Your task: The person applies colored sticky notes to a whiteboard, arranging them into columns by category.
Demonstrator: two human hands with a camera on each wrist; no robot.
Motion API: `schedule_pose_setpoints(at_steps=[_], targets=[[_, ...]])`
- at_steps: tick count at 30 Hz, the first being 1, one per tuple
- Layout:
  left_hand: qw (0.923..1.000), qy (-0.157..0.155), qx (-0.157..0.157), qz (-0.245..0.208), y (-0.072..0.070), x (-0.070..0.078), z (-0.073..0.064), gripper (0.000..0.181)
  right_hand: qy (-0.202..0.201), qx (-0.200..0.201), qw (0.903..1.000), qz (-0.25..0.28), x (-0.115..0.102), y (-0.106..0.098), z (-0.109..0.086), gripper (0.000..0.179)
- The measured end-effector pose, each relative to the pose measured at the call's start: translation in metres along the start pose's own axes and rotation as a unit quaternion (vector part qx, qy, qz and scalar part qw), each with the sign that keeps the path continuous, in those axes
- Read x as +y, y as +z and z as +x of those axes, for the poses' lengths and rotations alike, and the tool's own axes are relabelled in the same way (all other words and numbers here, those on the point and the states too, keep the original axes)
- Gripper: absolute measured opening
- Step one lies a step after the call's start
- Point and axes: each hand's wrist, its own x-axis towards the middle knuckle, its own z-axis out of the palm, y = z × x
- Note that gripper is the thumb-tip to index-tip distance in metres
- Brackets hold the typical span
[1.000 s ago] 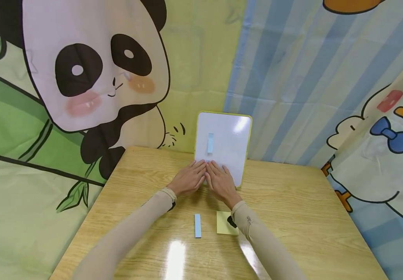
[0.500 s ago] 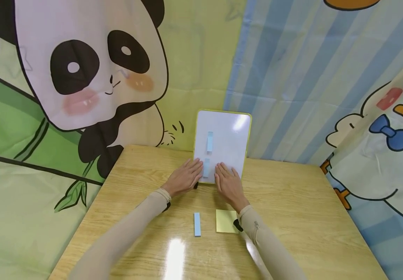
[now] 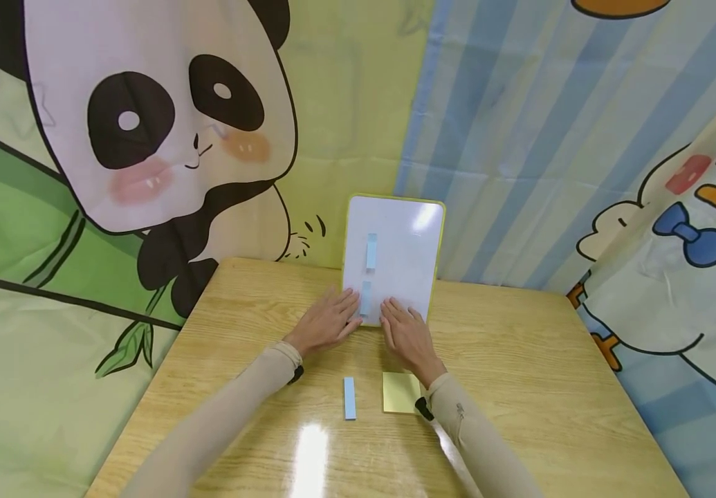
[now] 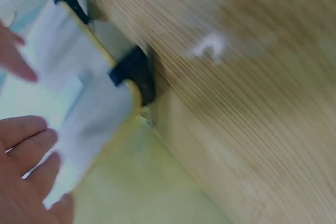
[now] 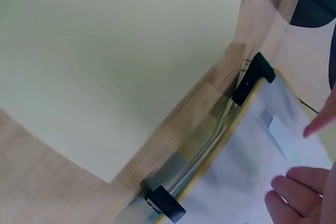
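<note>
A whiteboard (image 3: 404, 249) with a yellow frame stands propped at the table's back edge. Two light-blue paper strips are on its left half, an upper strip (image 3: 371, 252) and a lower strip (image 3: 366, 299). My left hand (image 3: 323, 321) is at the board's lower left edge with fingers extended, close beside the lower strip. On that strip's other side, my right hand (image 3: 409, 337) has its fingers extended over the lower part of the board. Neither hand holds anything. The left wrist view shows relaxed fingers (image 4: 34, 150) in front of the board.
A blue sticky-note strip pad (image 3: 349, 398) and a yellow sticky-note pad (image 3: 400, 393) lie on the wooden table (image 3: 507, 387), the yellow one by my right wrist. Black clips (image 5: 254, 78) hold the board's lower edge. Behind hangs a printed curtain (image 3: 358, 104).
My hands, together over the lower strip a second ago, have parted to either side and uncovered it. Since then both have dropped slightly down the board.
</note>
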Motion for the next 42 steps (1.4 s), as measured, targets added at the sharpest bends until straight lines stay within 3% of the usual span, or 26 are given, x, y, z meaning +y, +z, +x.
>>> schedule_pose_setpoints(at_steps=[5,8,12,16,22,27,33,42], targets=[[0.9987,0.025,-0.015,-0.043,-0.008,0.017,-0.011,0.05,-0.014,-0.08,0.9956,0.046,-0.01,-0.007,-0.022,0.035],[0.9972,0.063,-0.018,-0.035,-0.01,0.029,-0.016,0.045,-0.012,-0.128,0.9899,0.058,-0.012,-0.015,-0.034,0.033],[0.9923,0.121,-0.026,-0.01,-0.007,0.046,-0.021,0.041,-0.022,-0.16,0.9851,0.059,-0.012,-0.03,-0.048,0.03],[0.9883,0.146,-0.044,0.011,-0.002,0.068,-0.022,0.046,-0.04,-0.19,0.9782,0.072,-0.01,-0.047,-0.063,0.032],[0.9854,0.142,-0.083,0.044,0.004,0.098,-0.02,0.064,-0.039,-0.238,0.967,0.083,-0.007,-0.056,-0.082,0.051],[0.984,0.129,-0.1,0.071,0.012,0.115,-0.015,0.074,-0.04,-0.243,0.9658,0.081,-0.003,-0.053,-0.094,0.052],[0.9864,0.108,-0.096,0.077,0.015,0.122,-0.014,0.064,-0.047,-0.231,0.968,0.085,-0.003,-0.049,-0.097,0.051],[0.9898,0.105,-0.067,0.068,0.013,0.12,-0.011,0.054,-0.046,-0.238,0.9659,0.092,-0.003,-0.052,-0.095,0.052]])
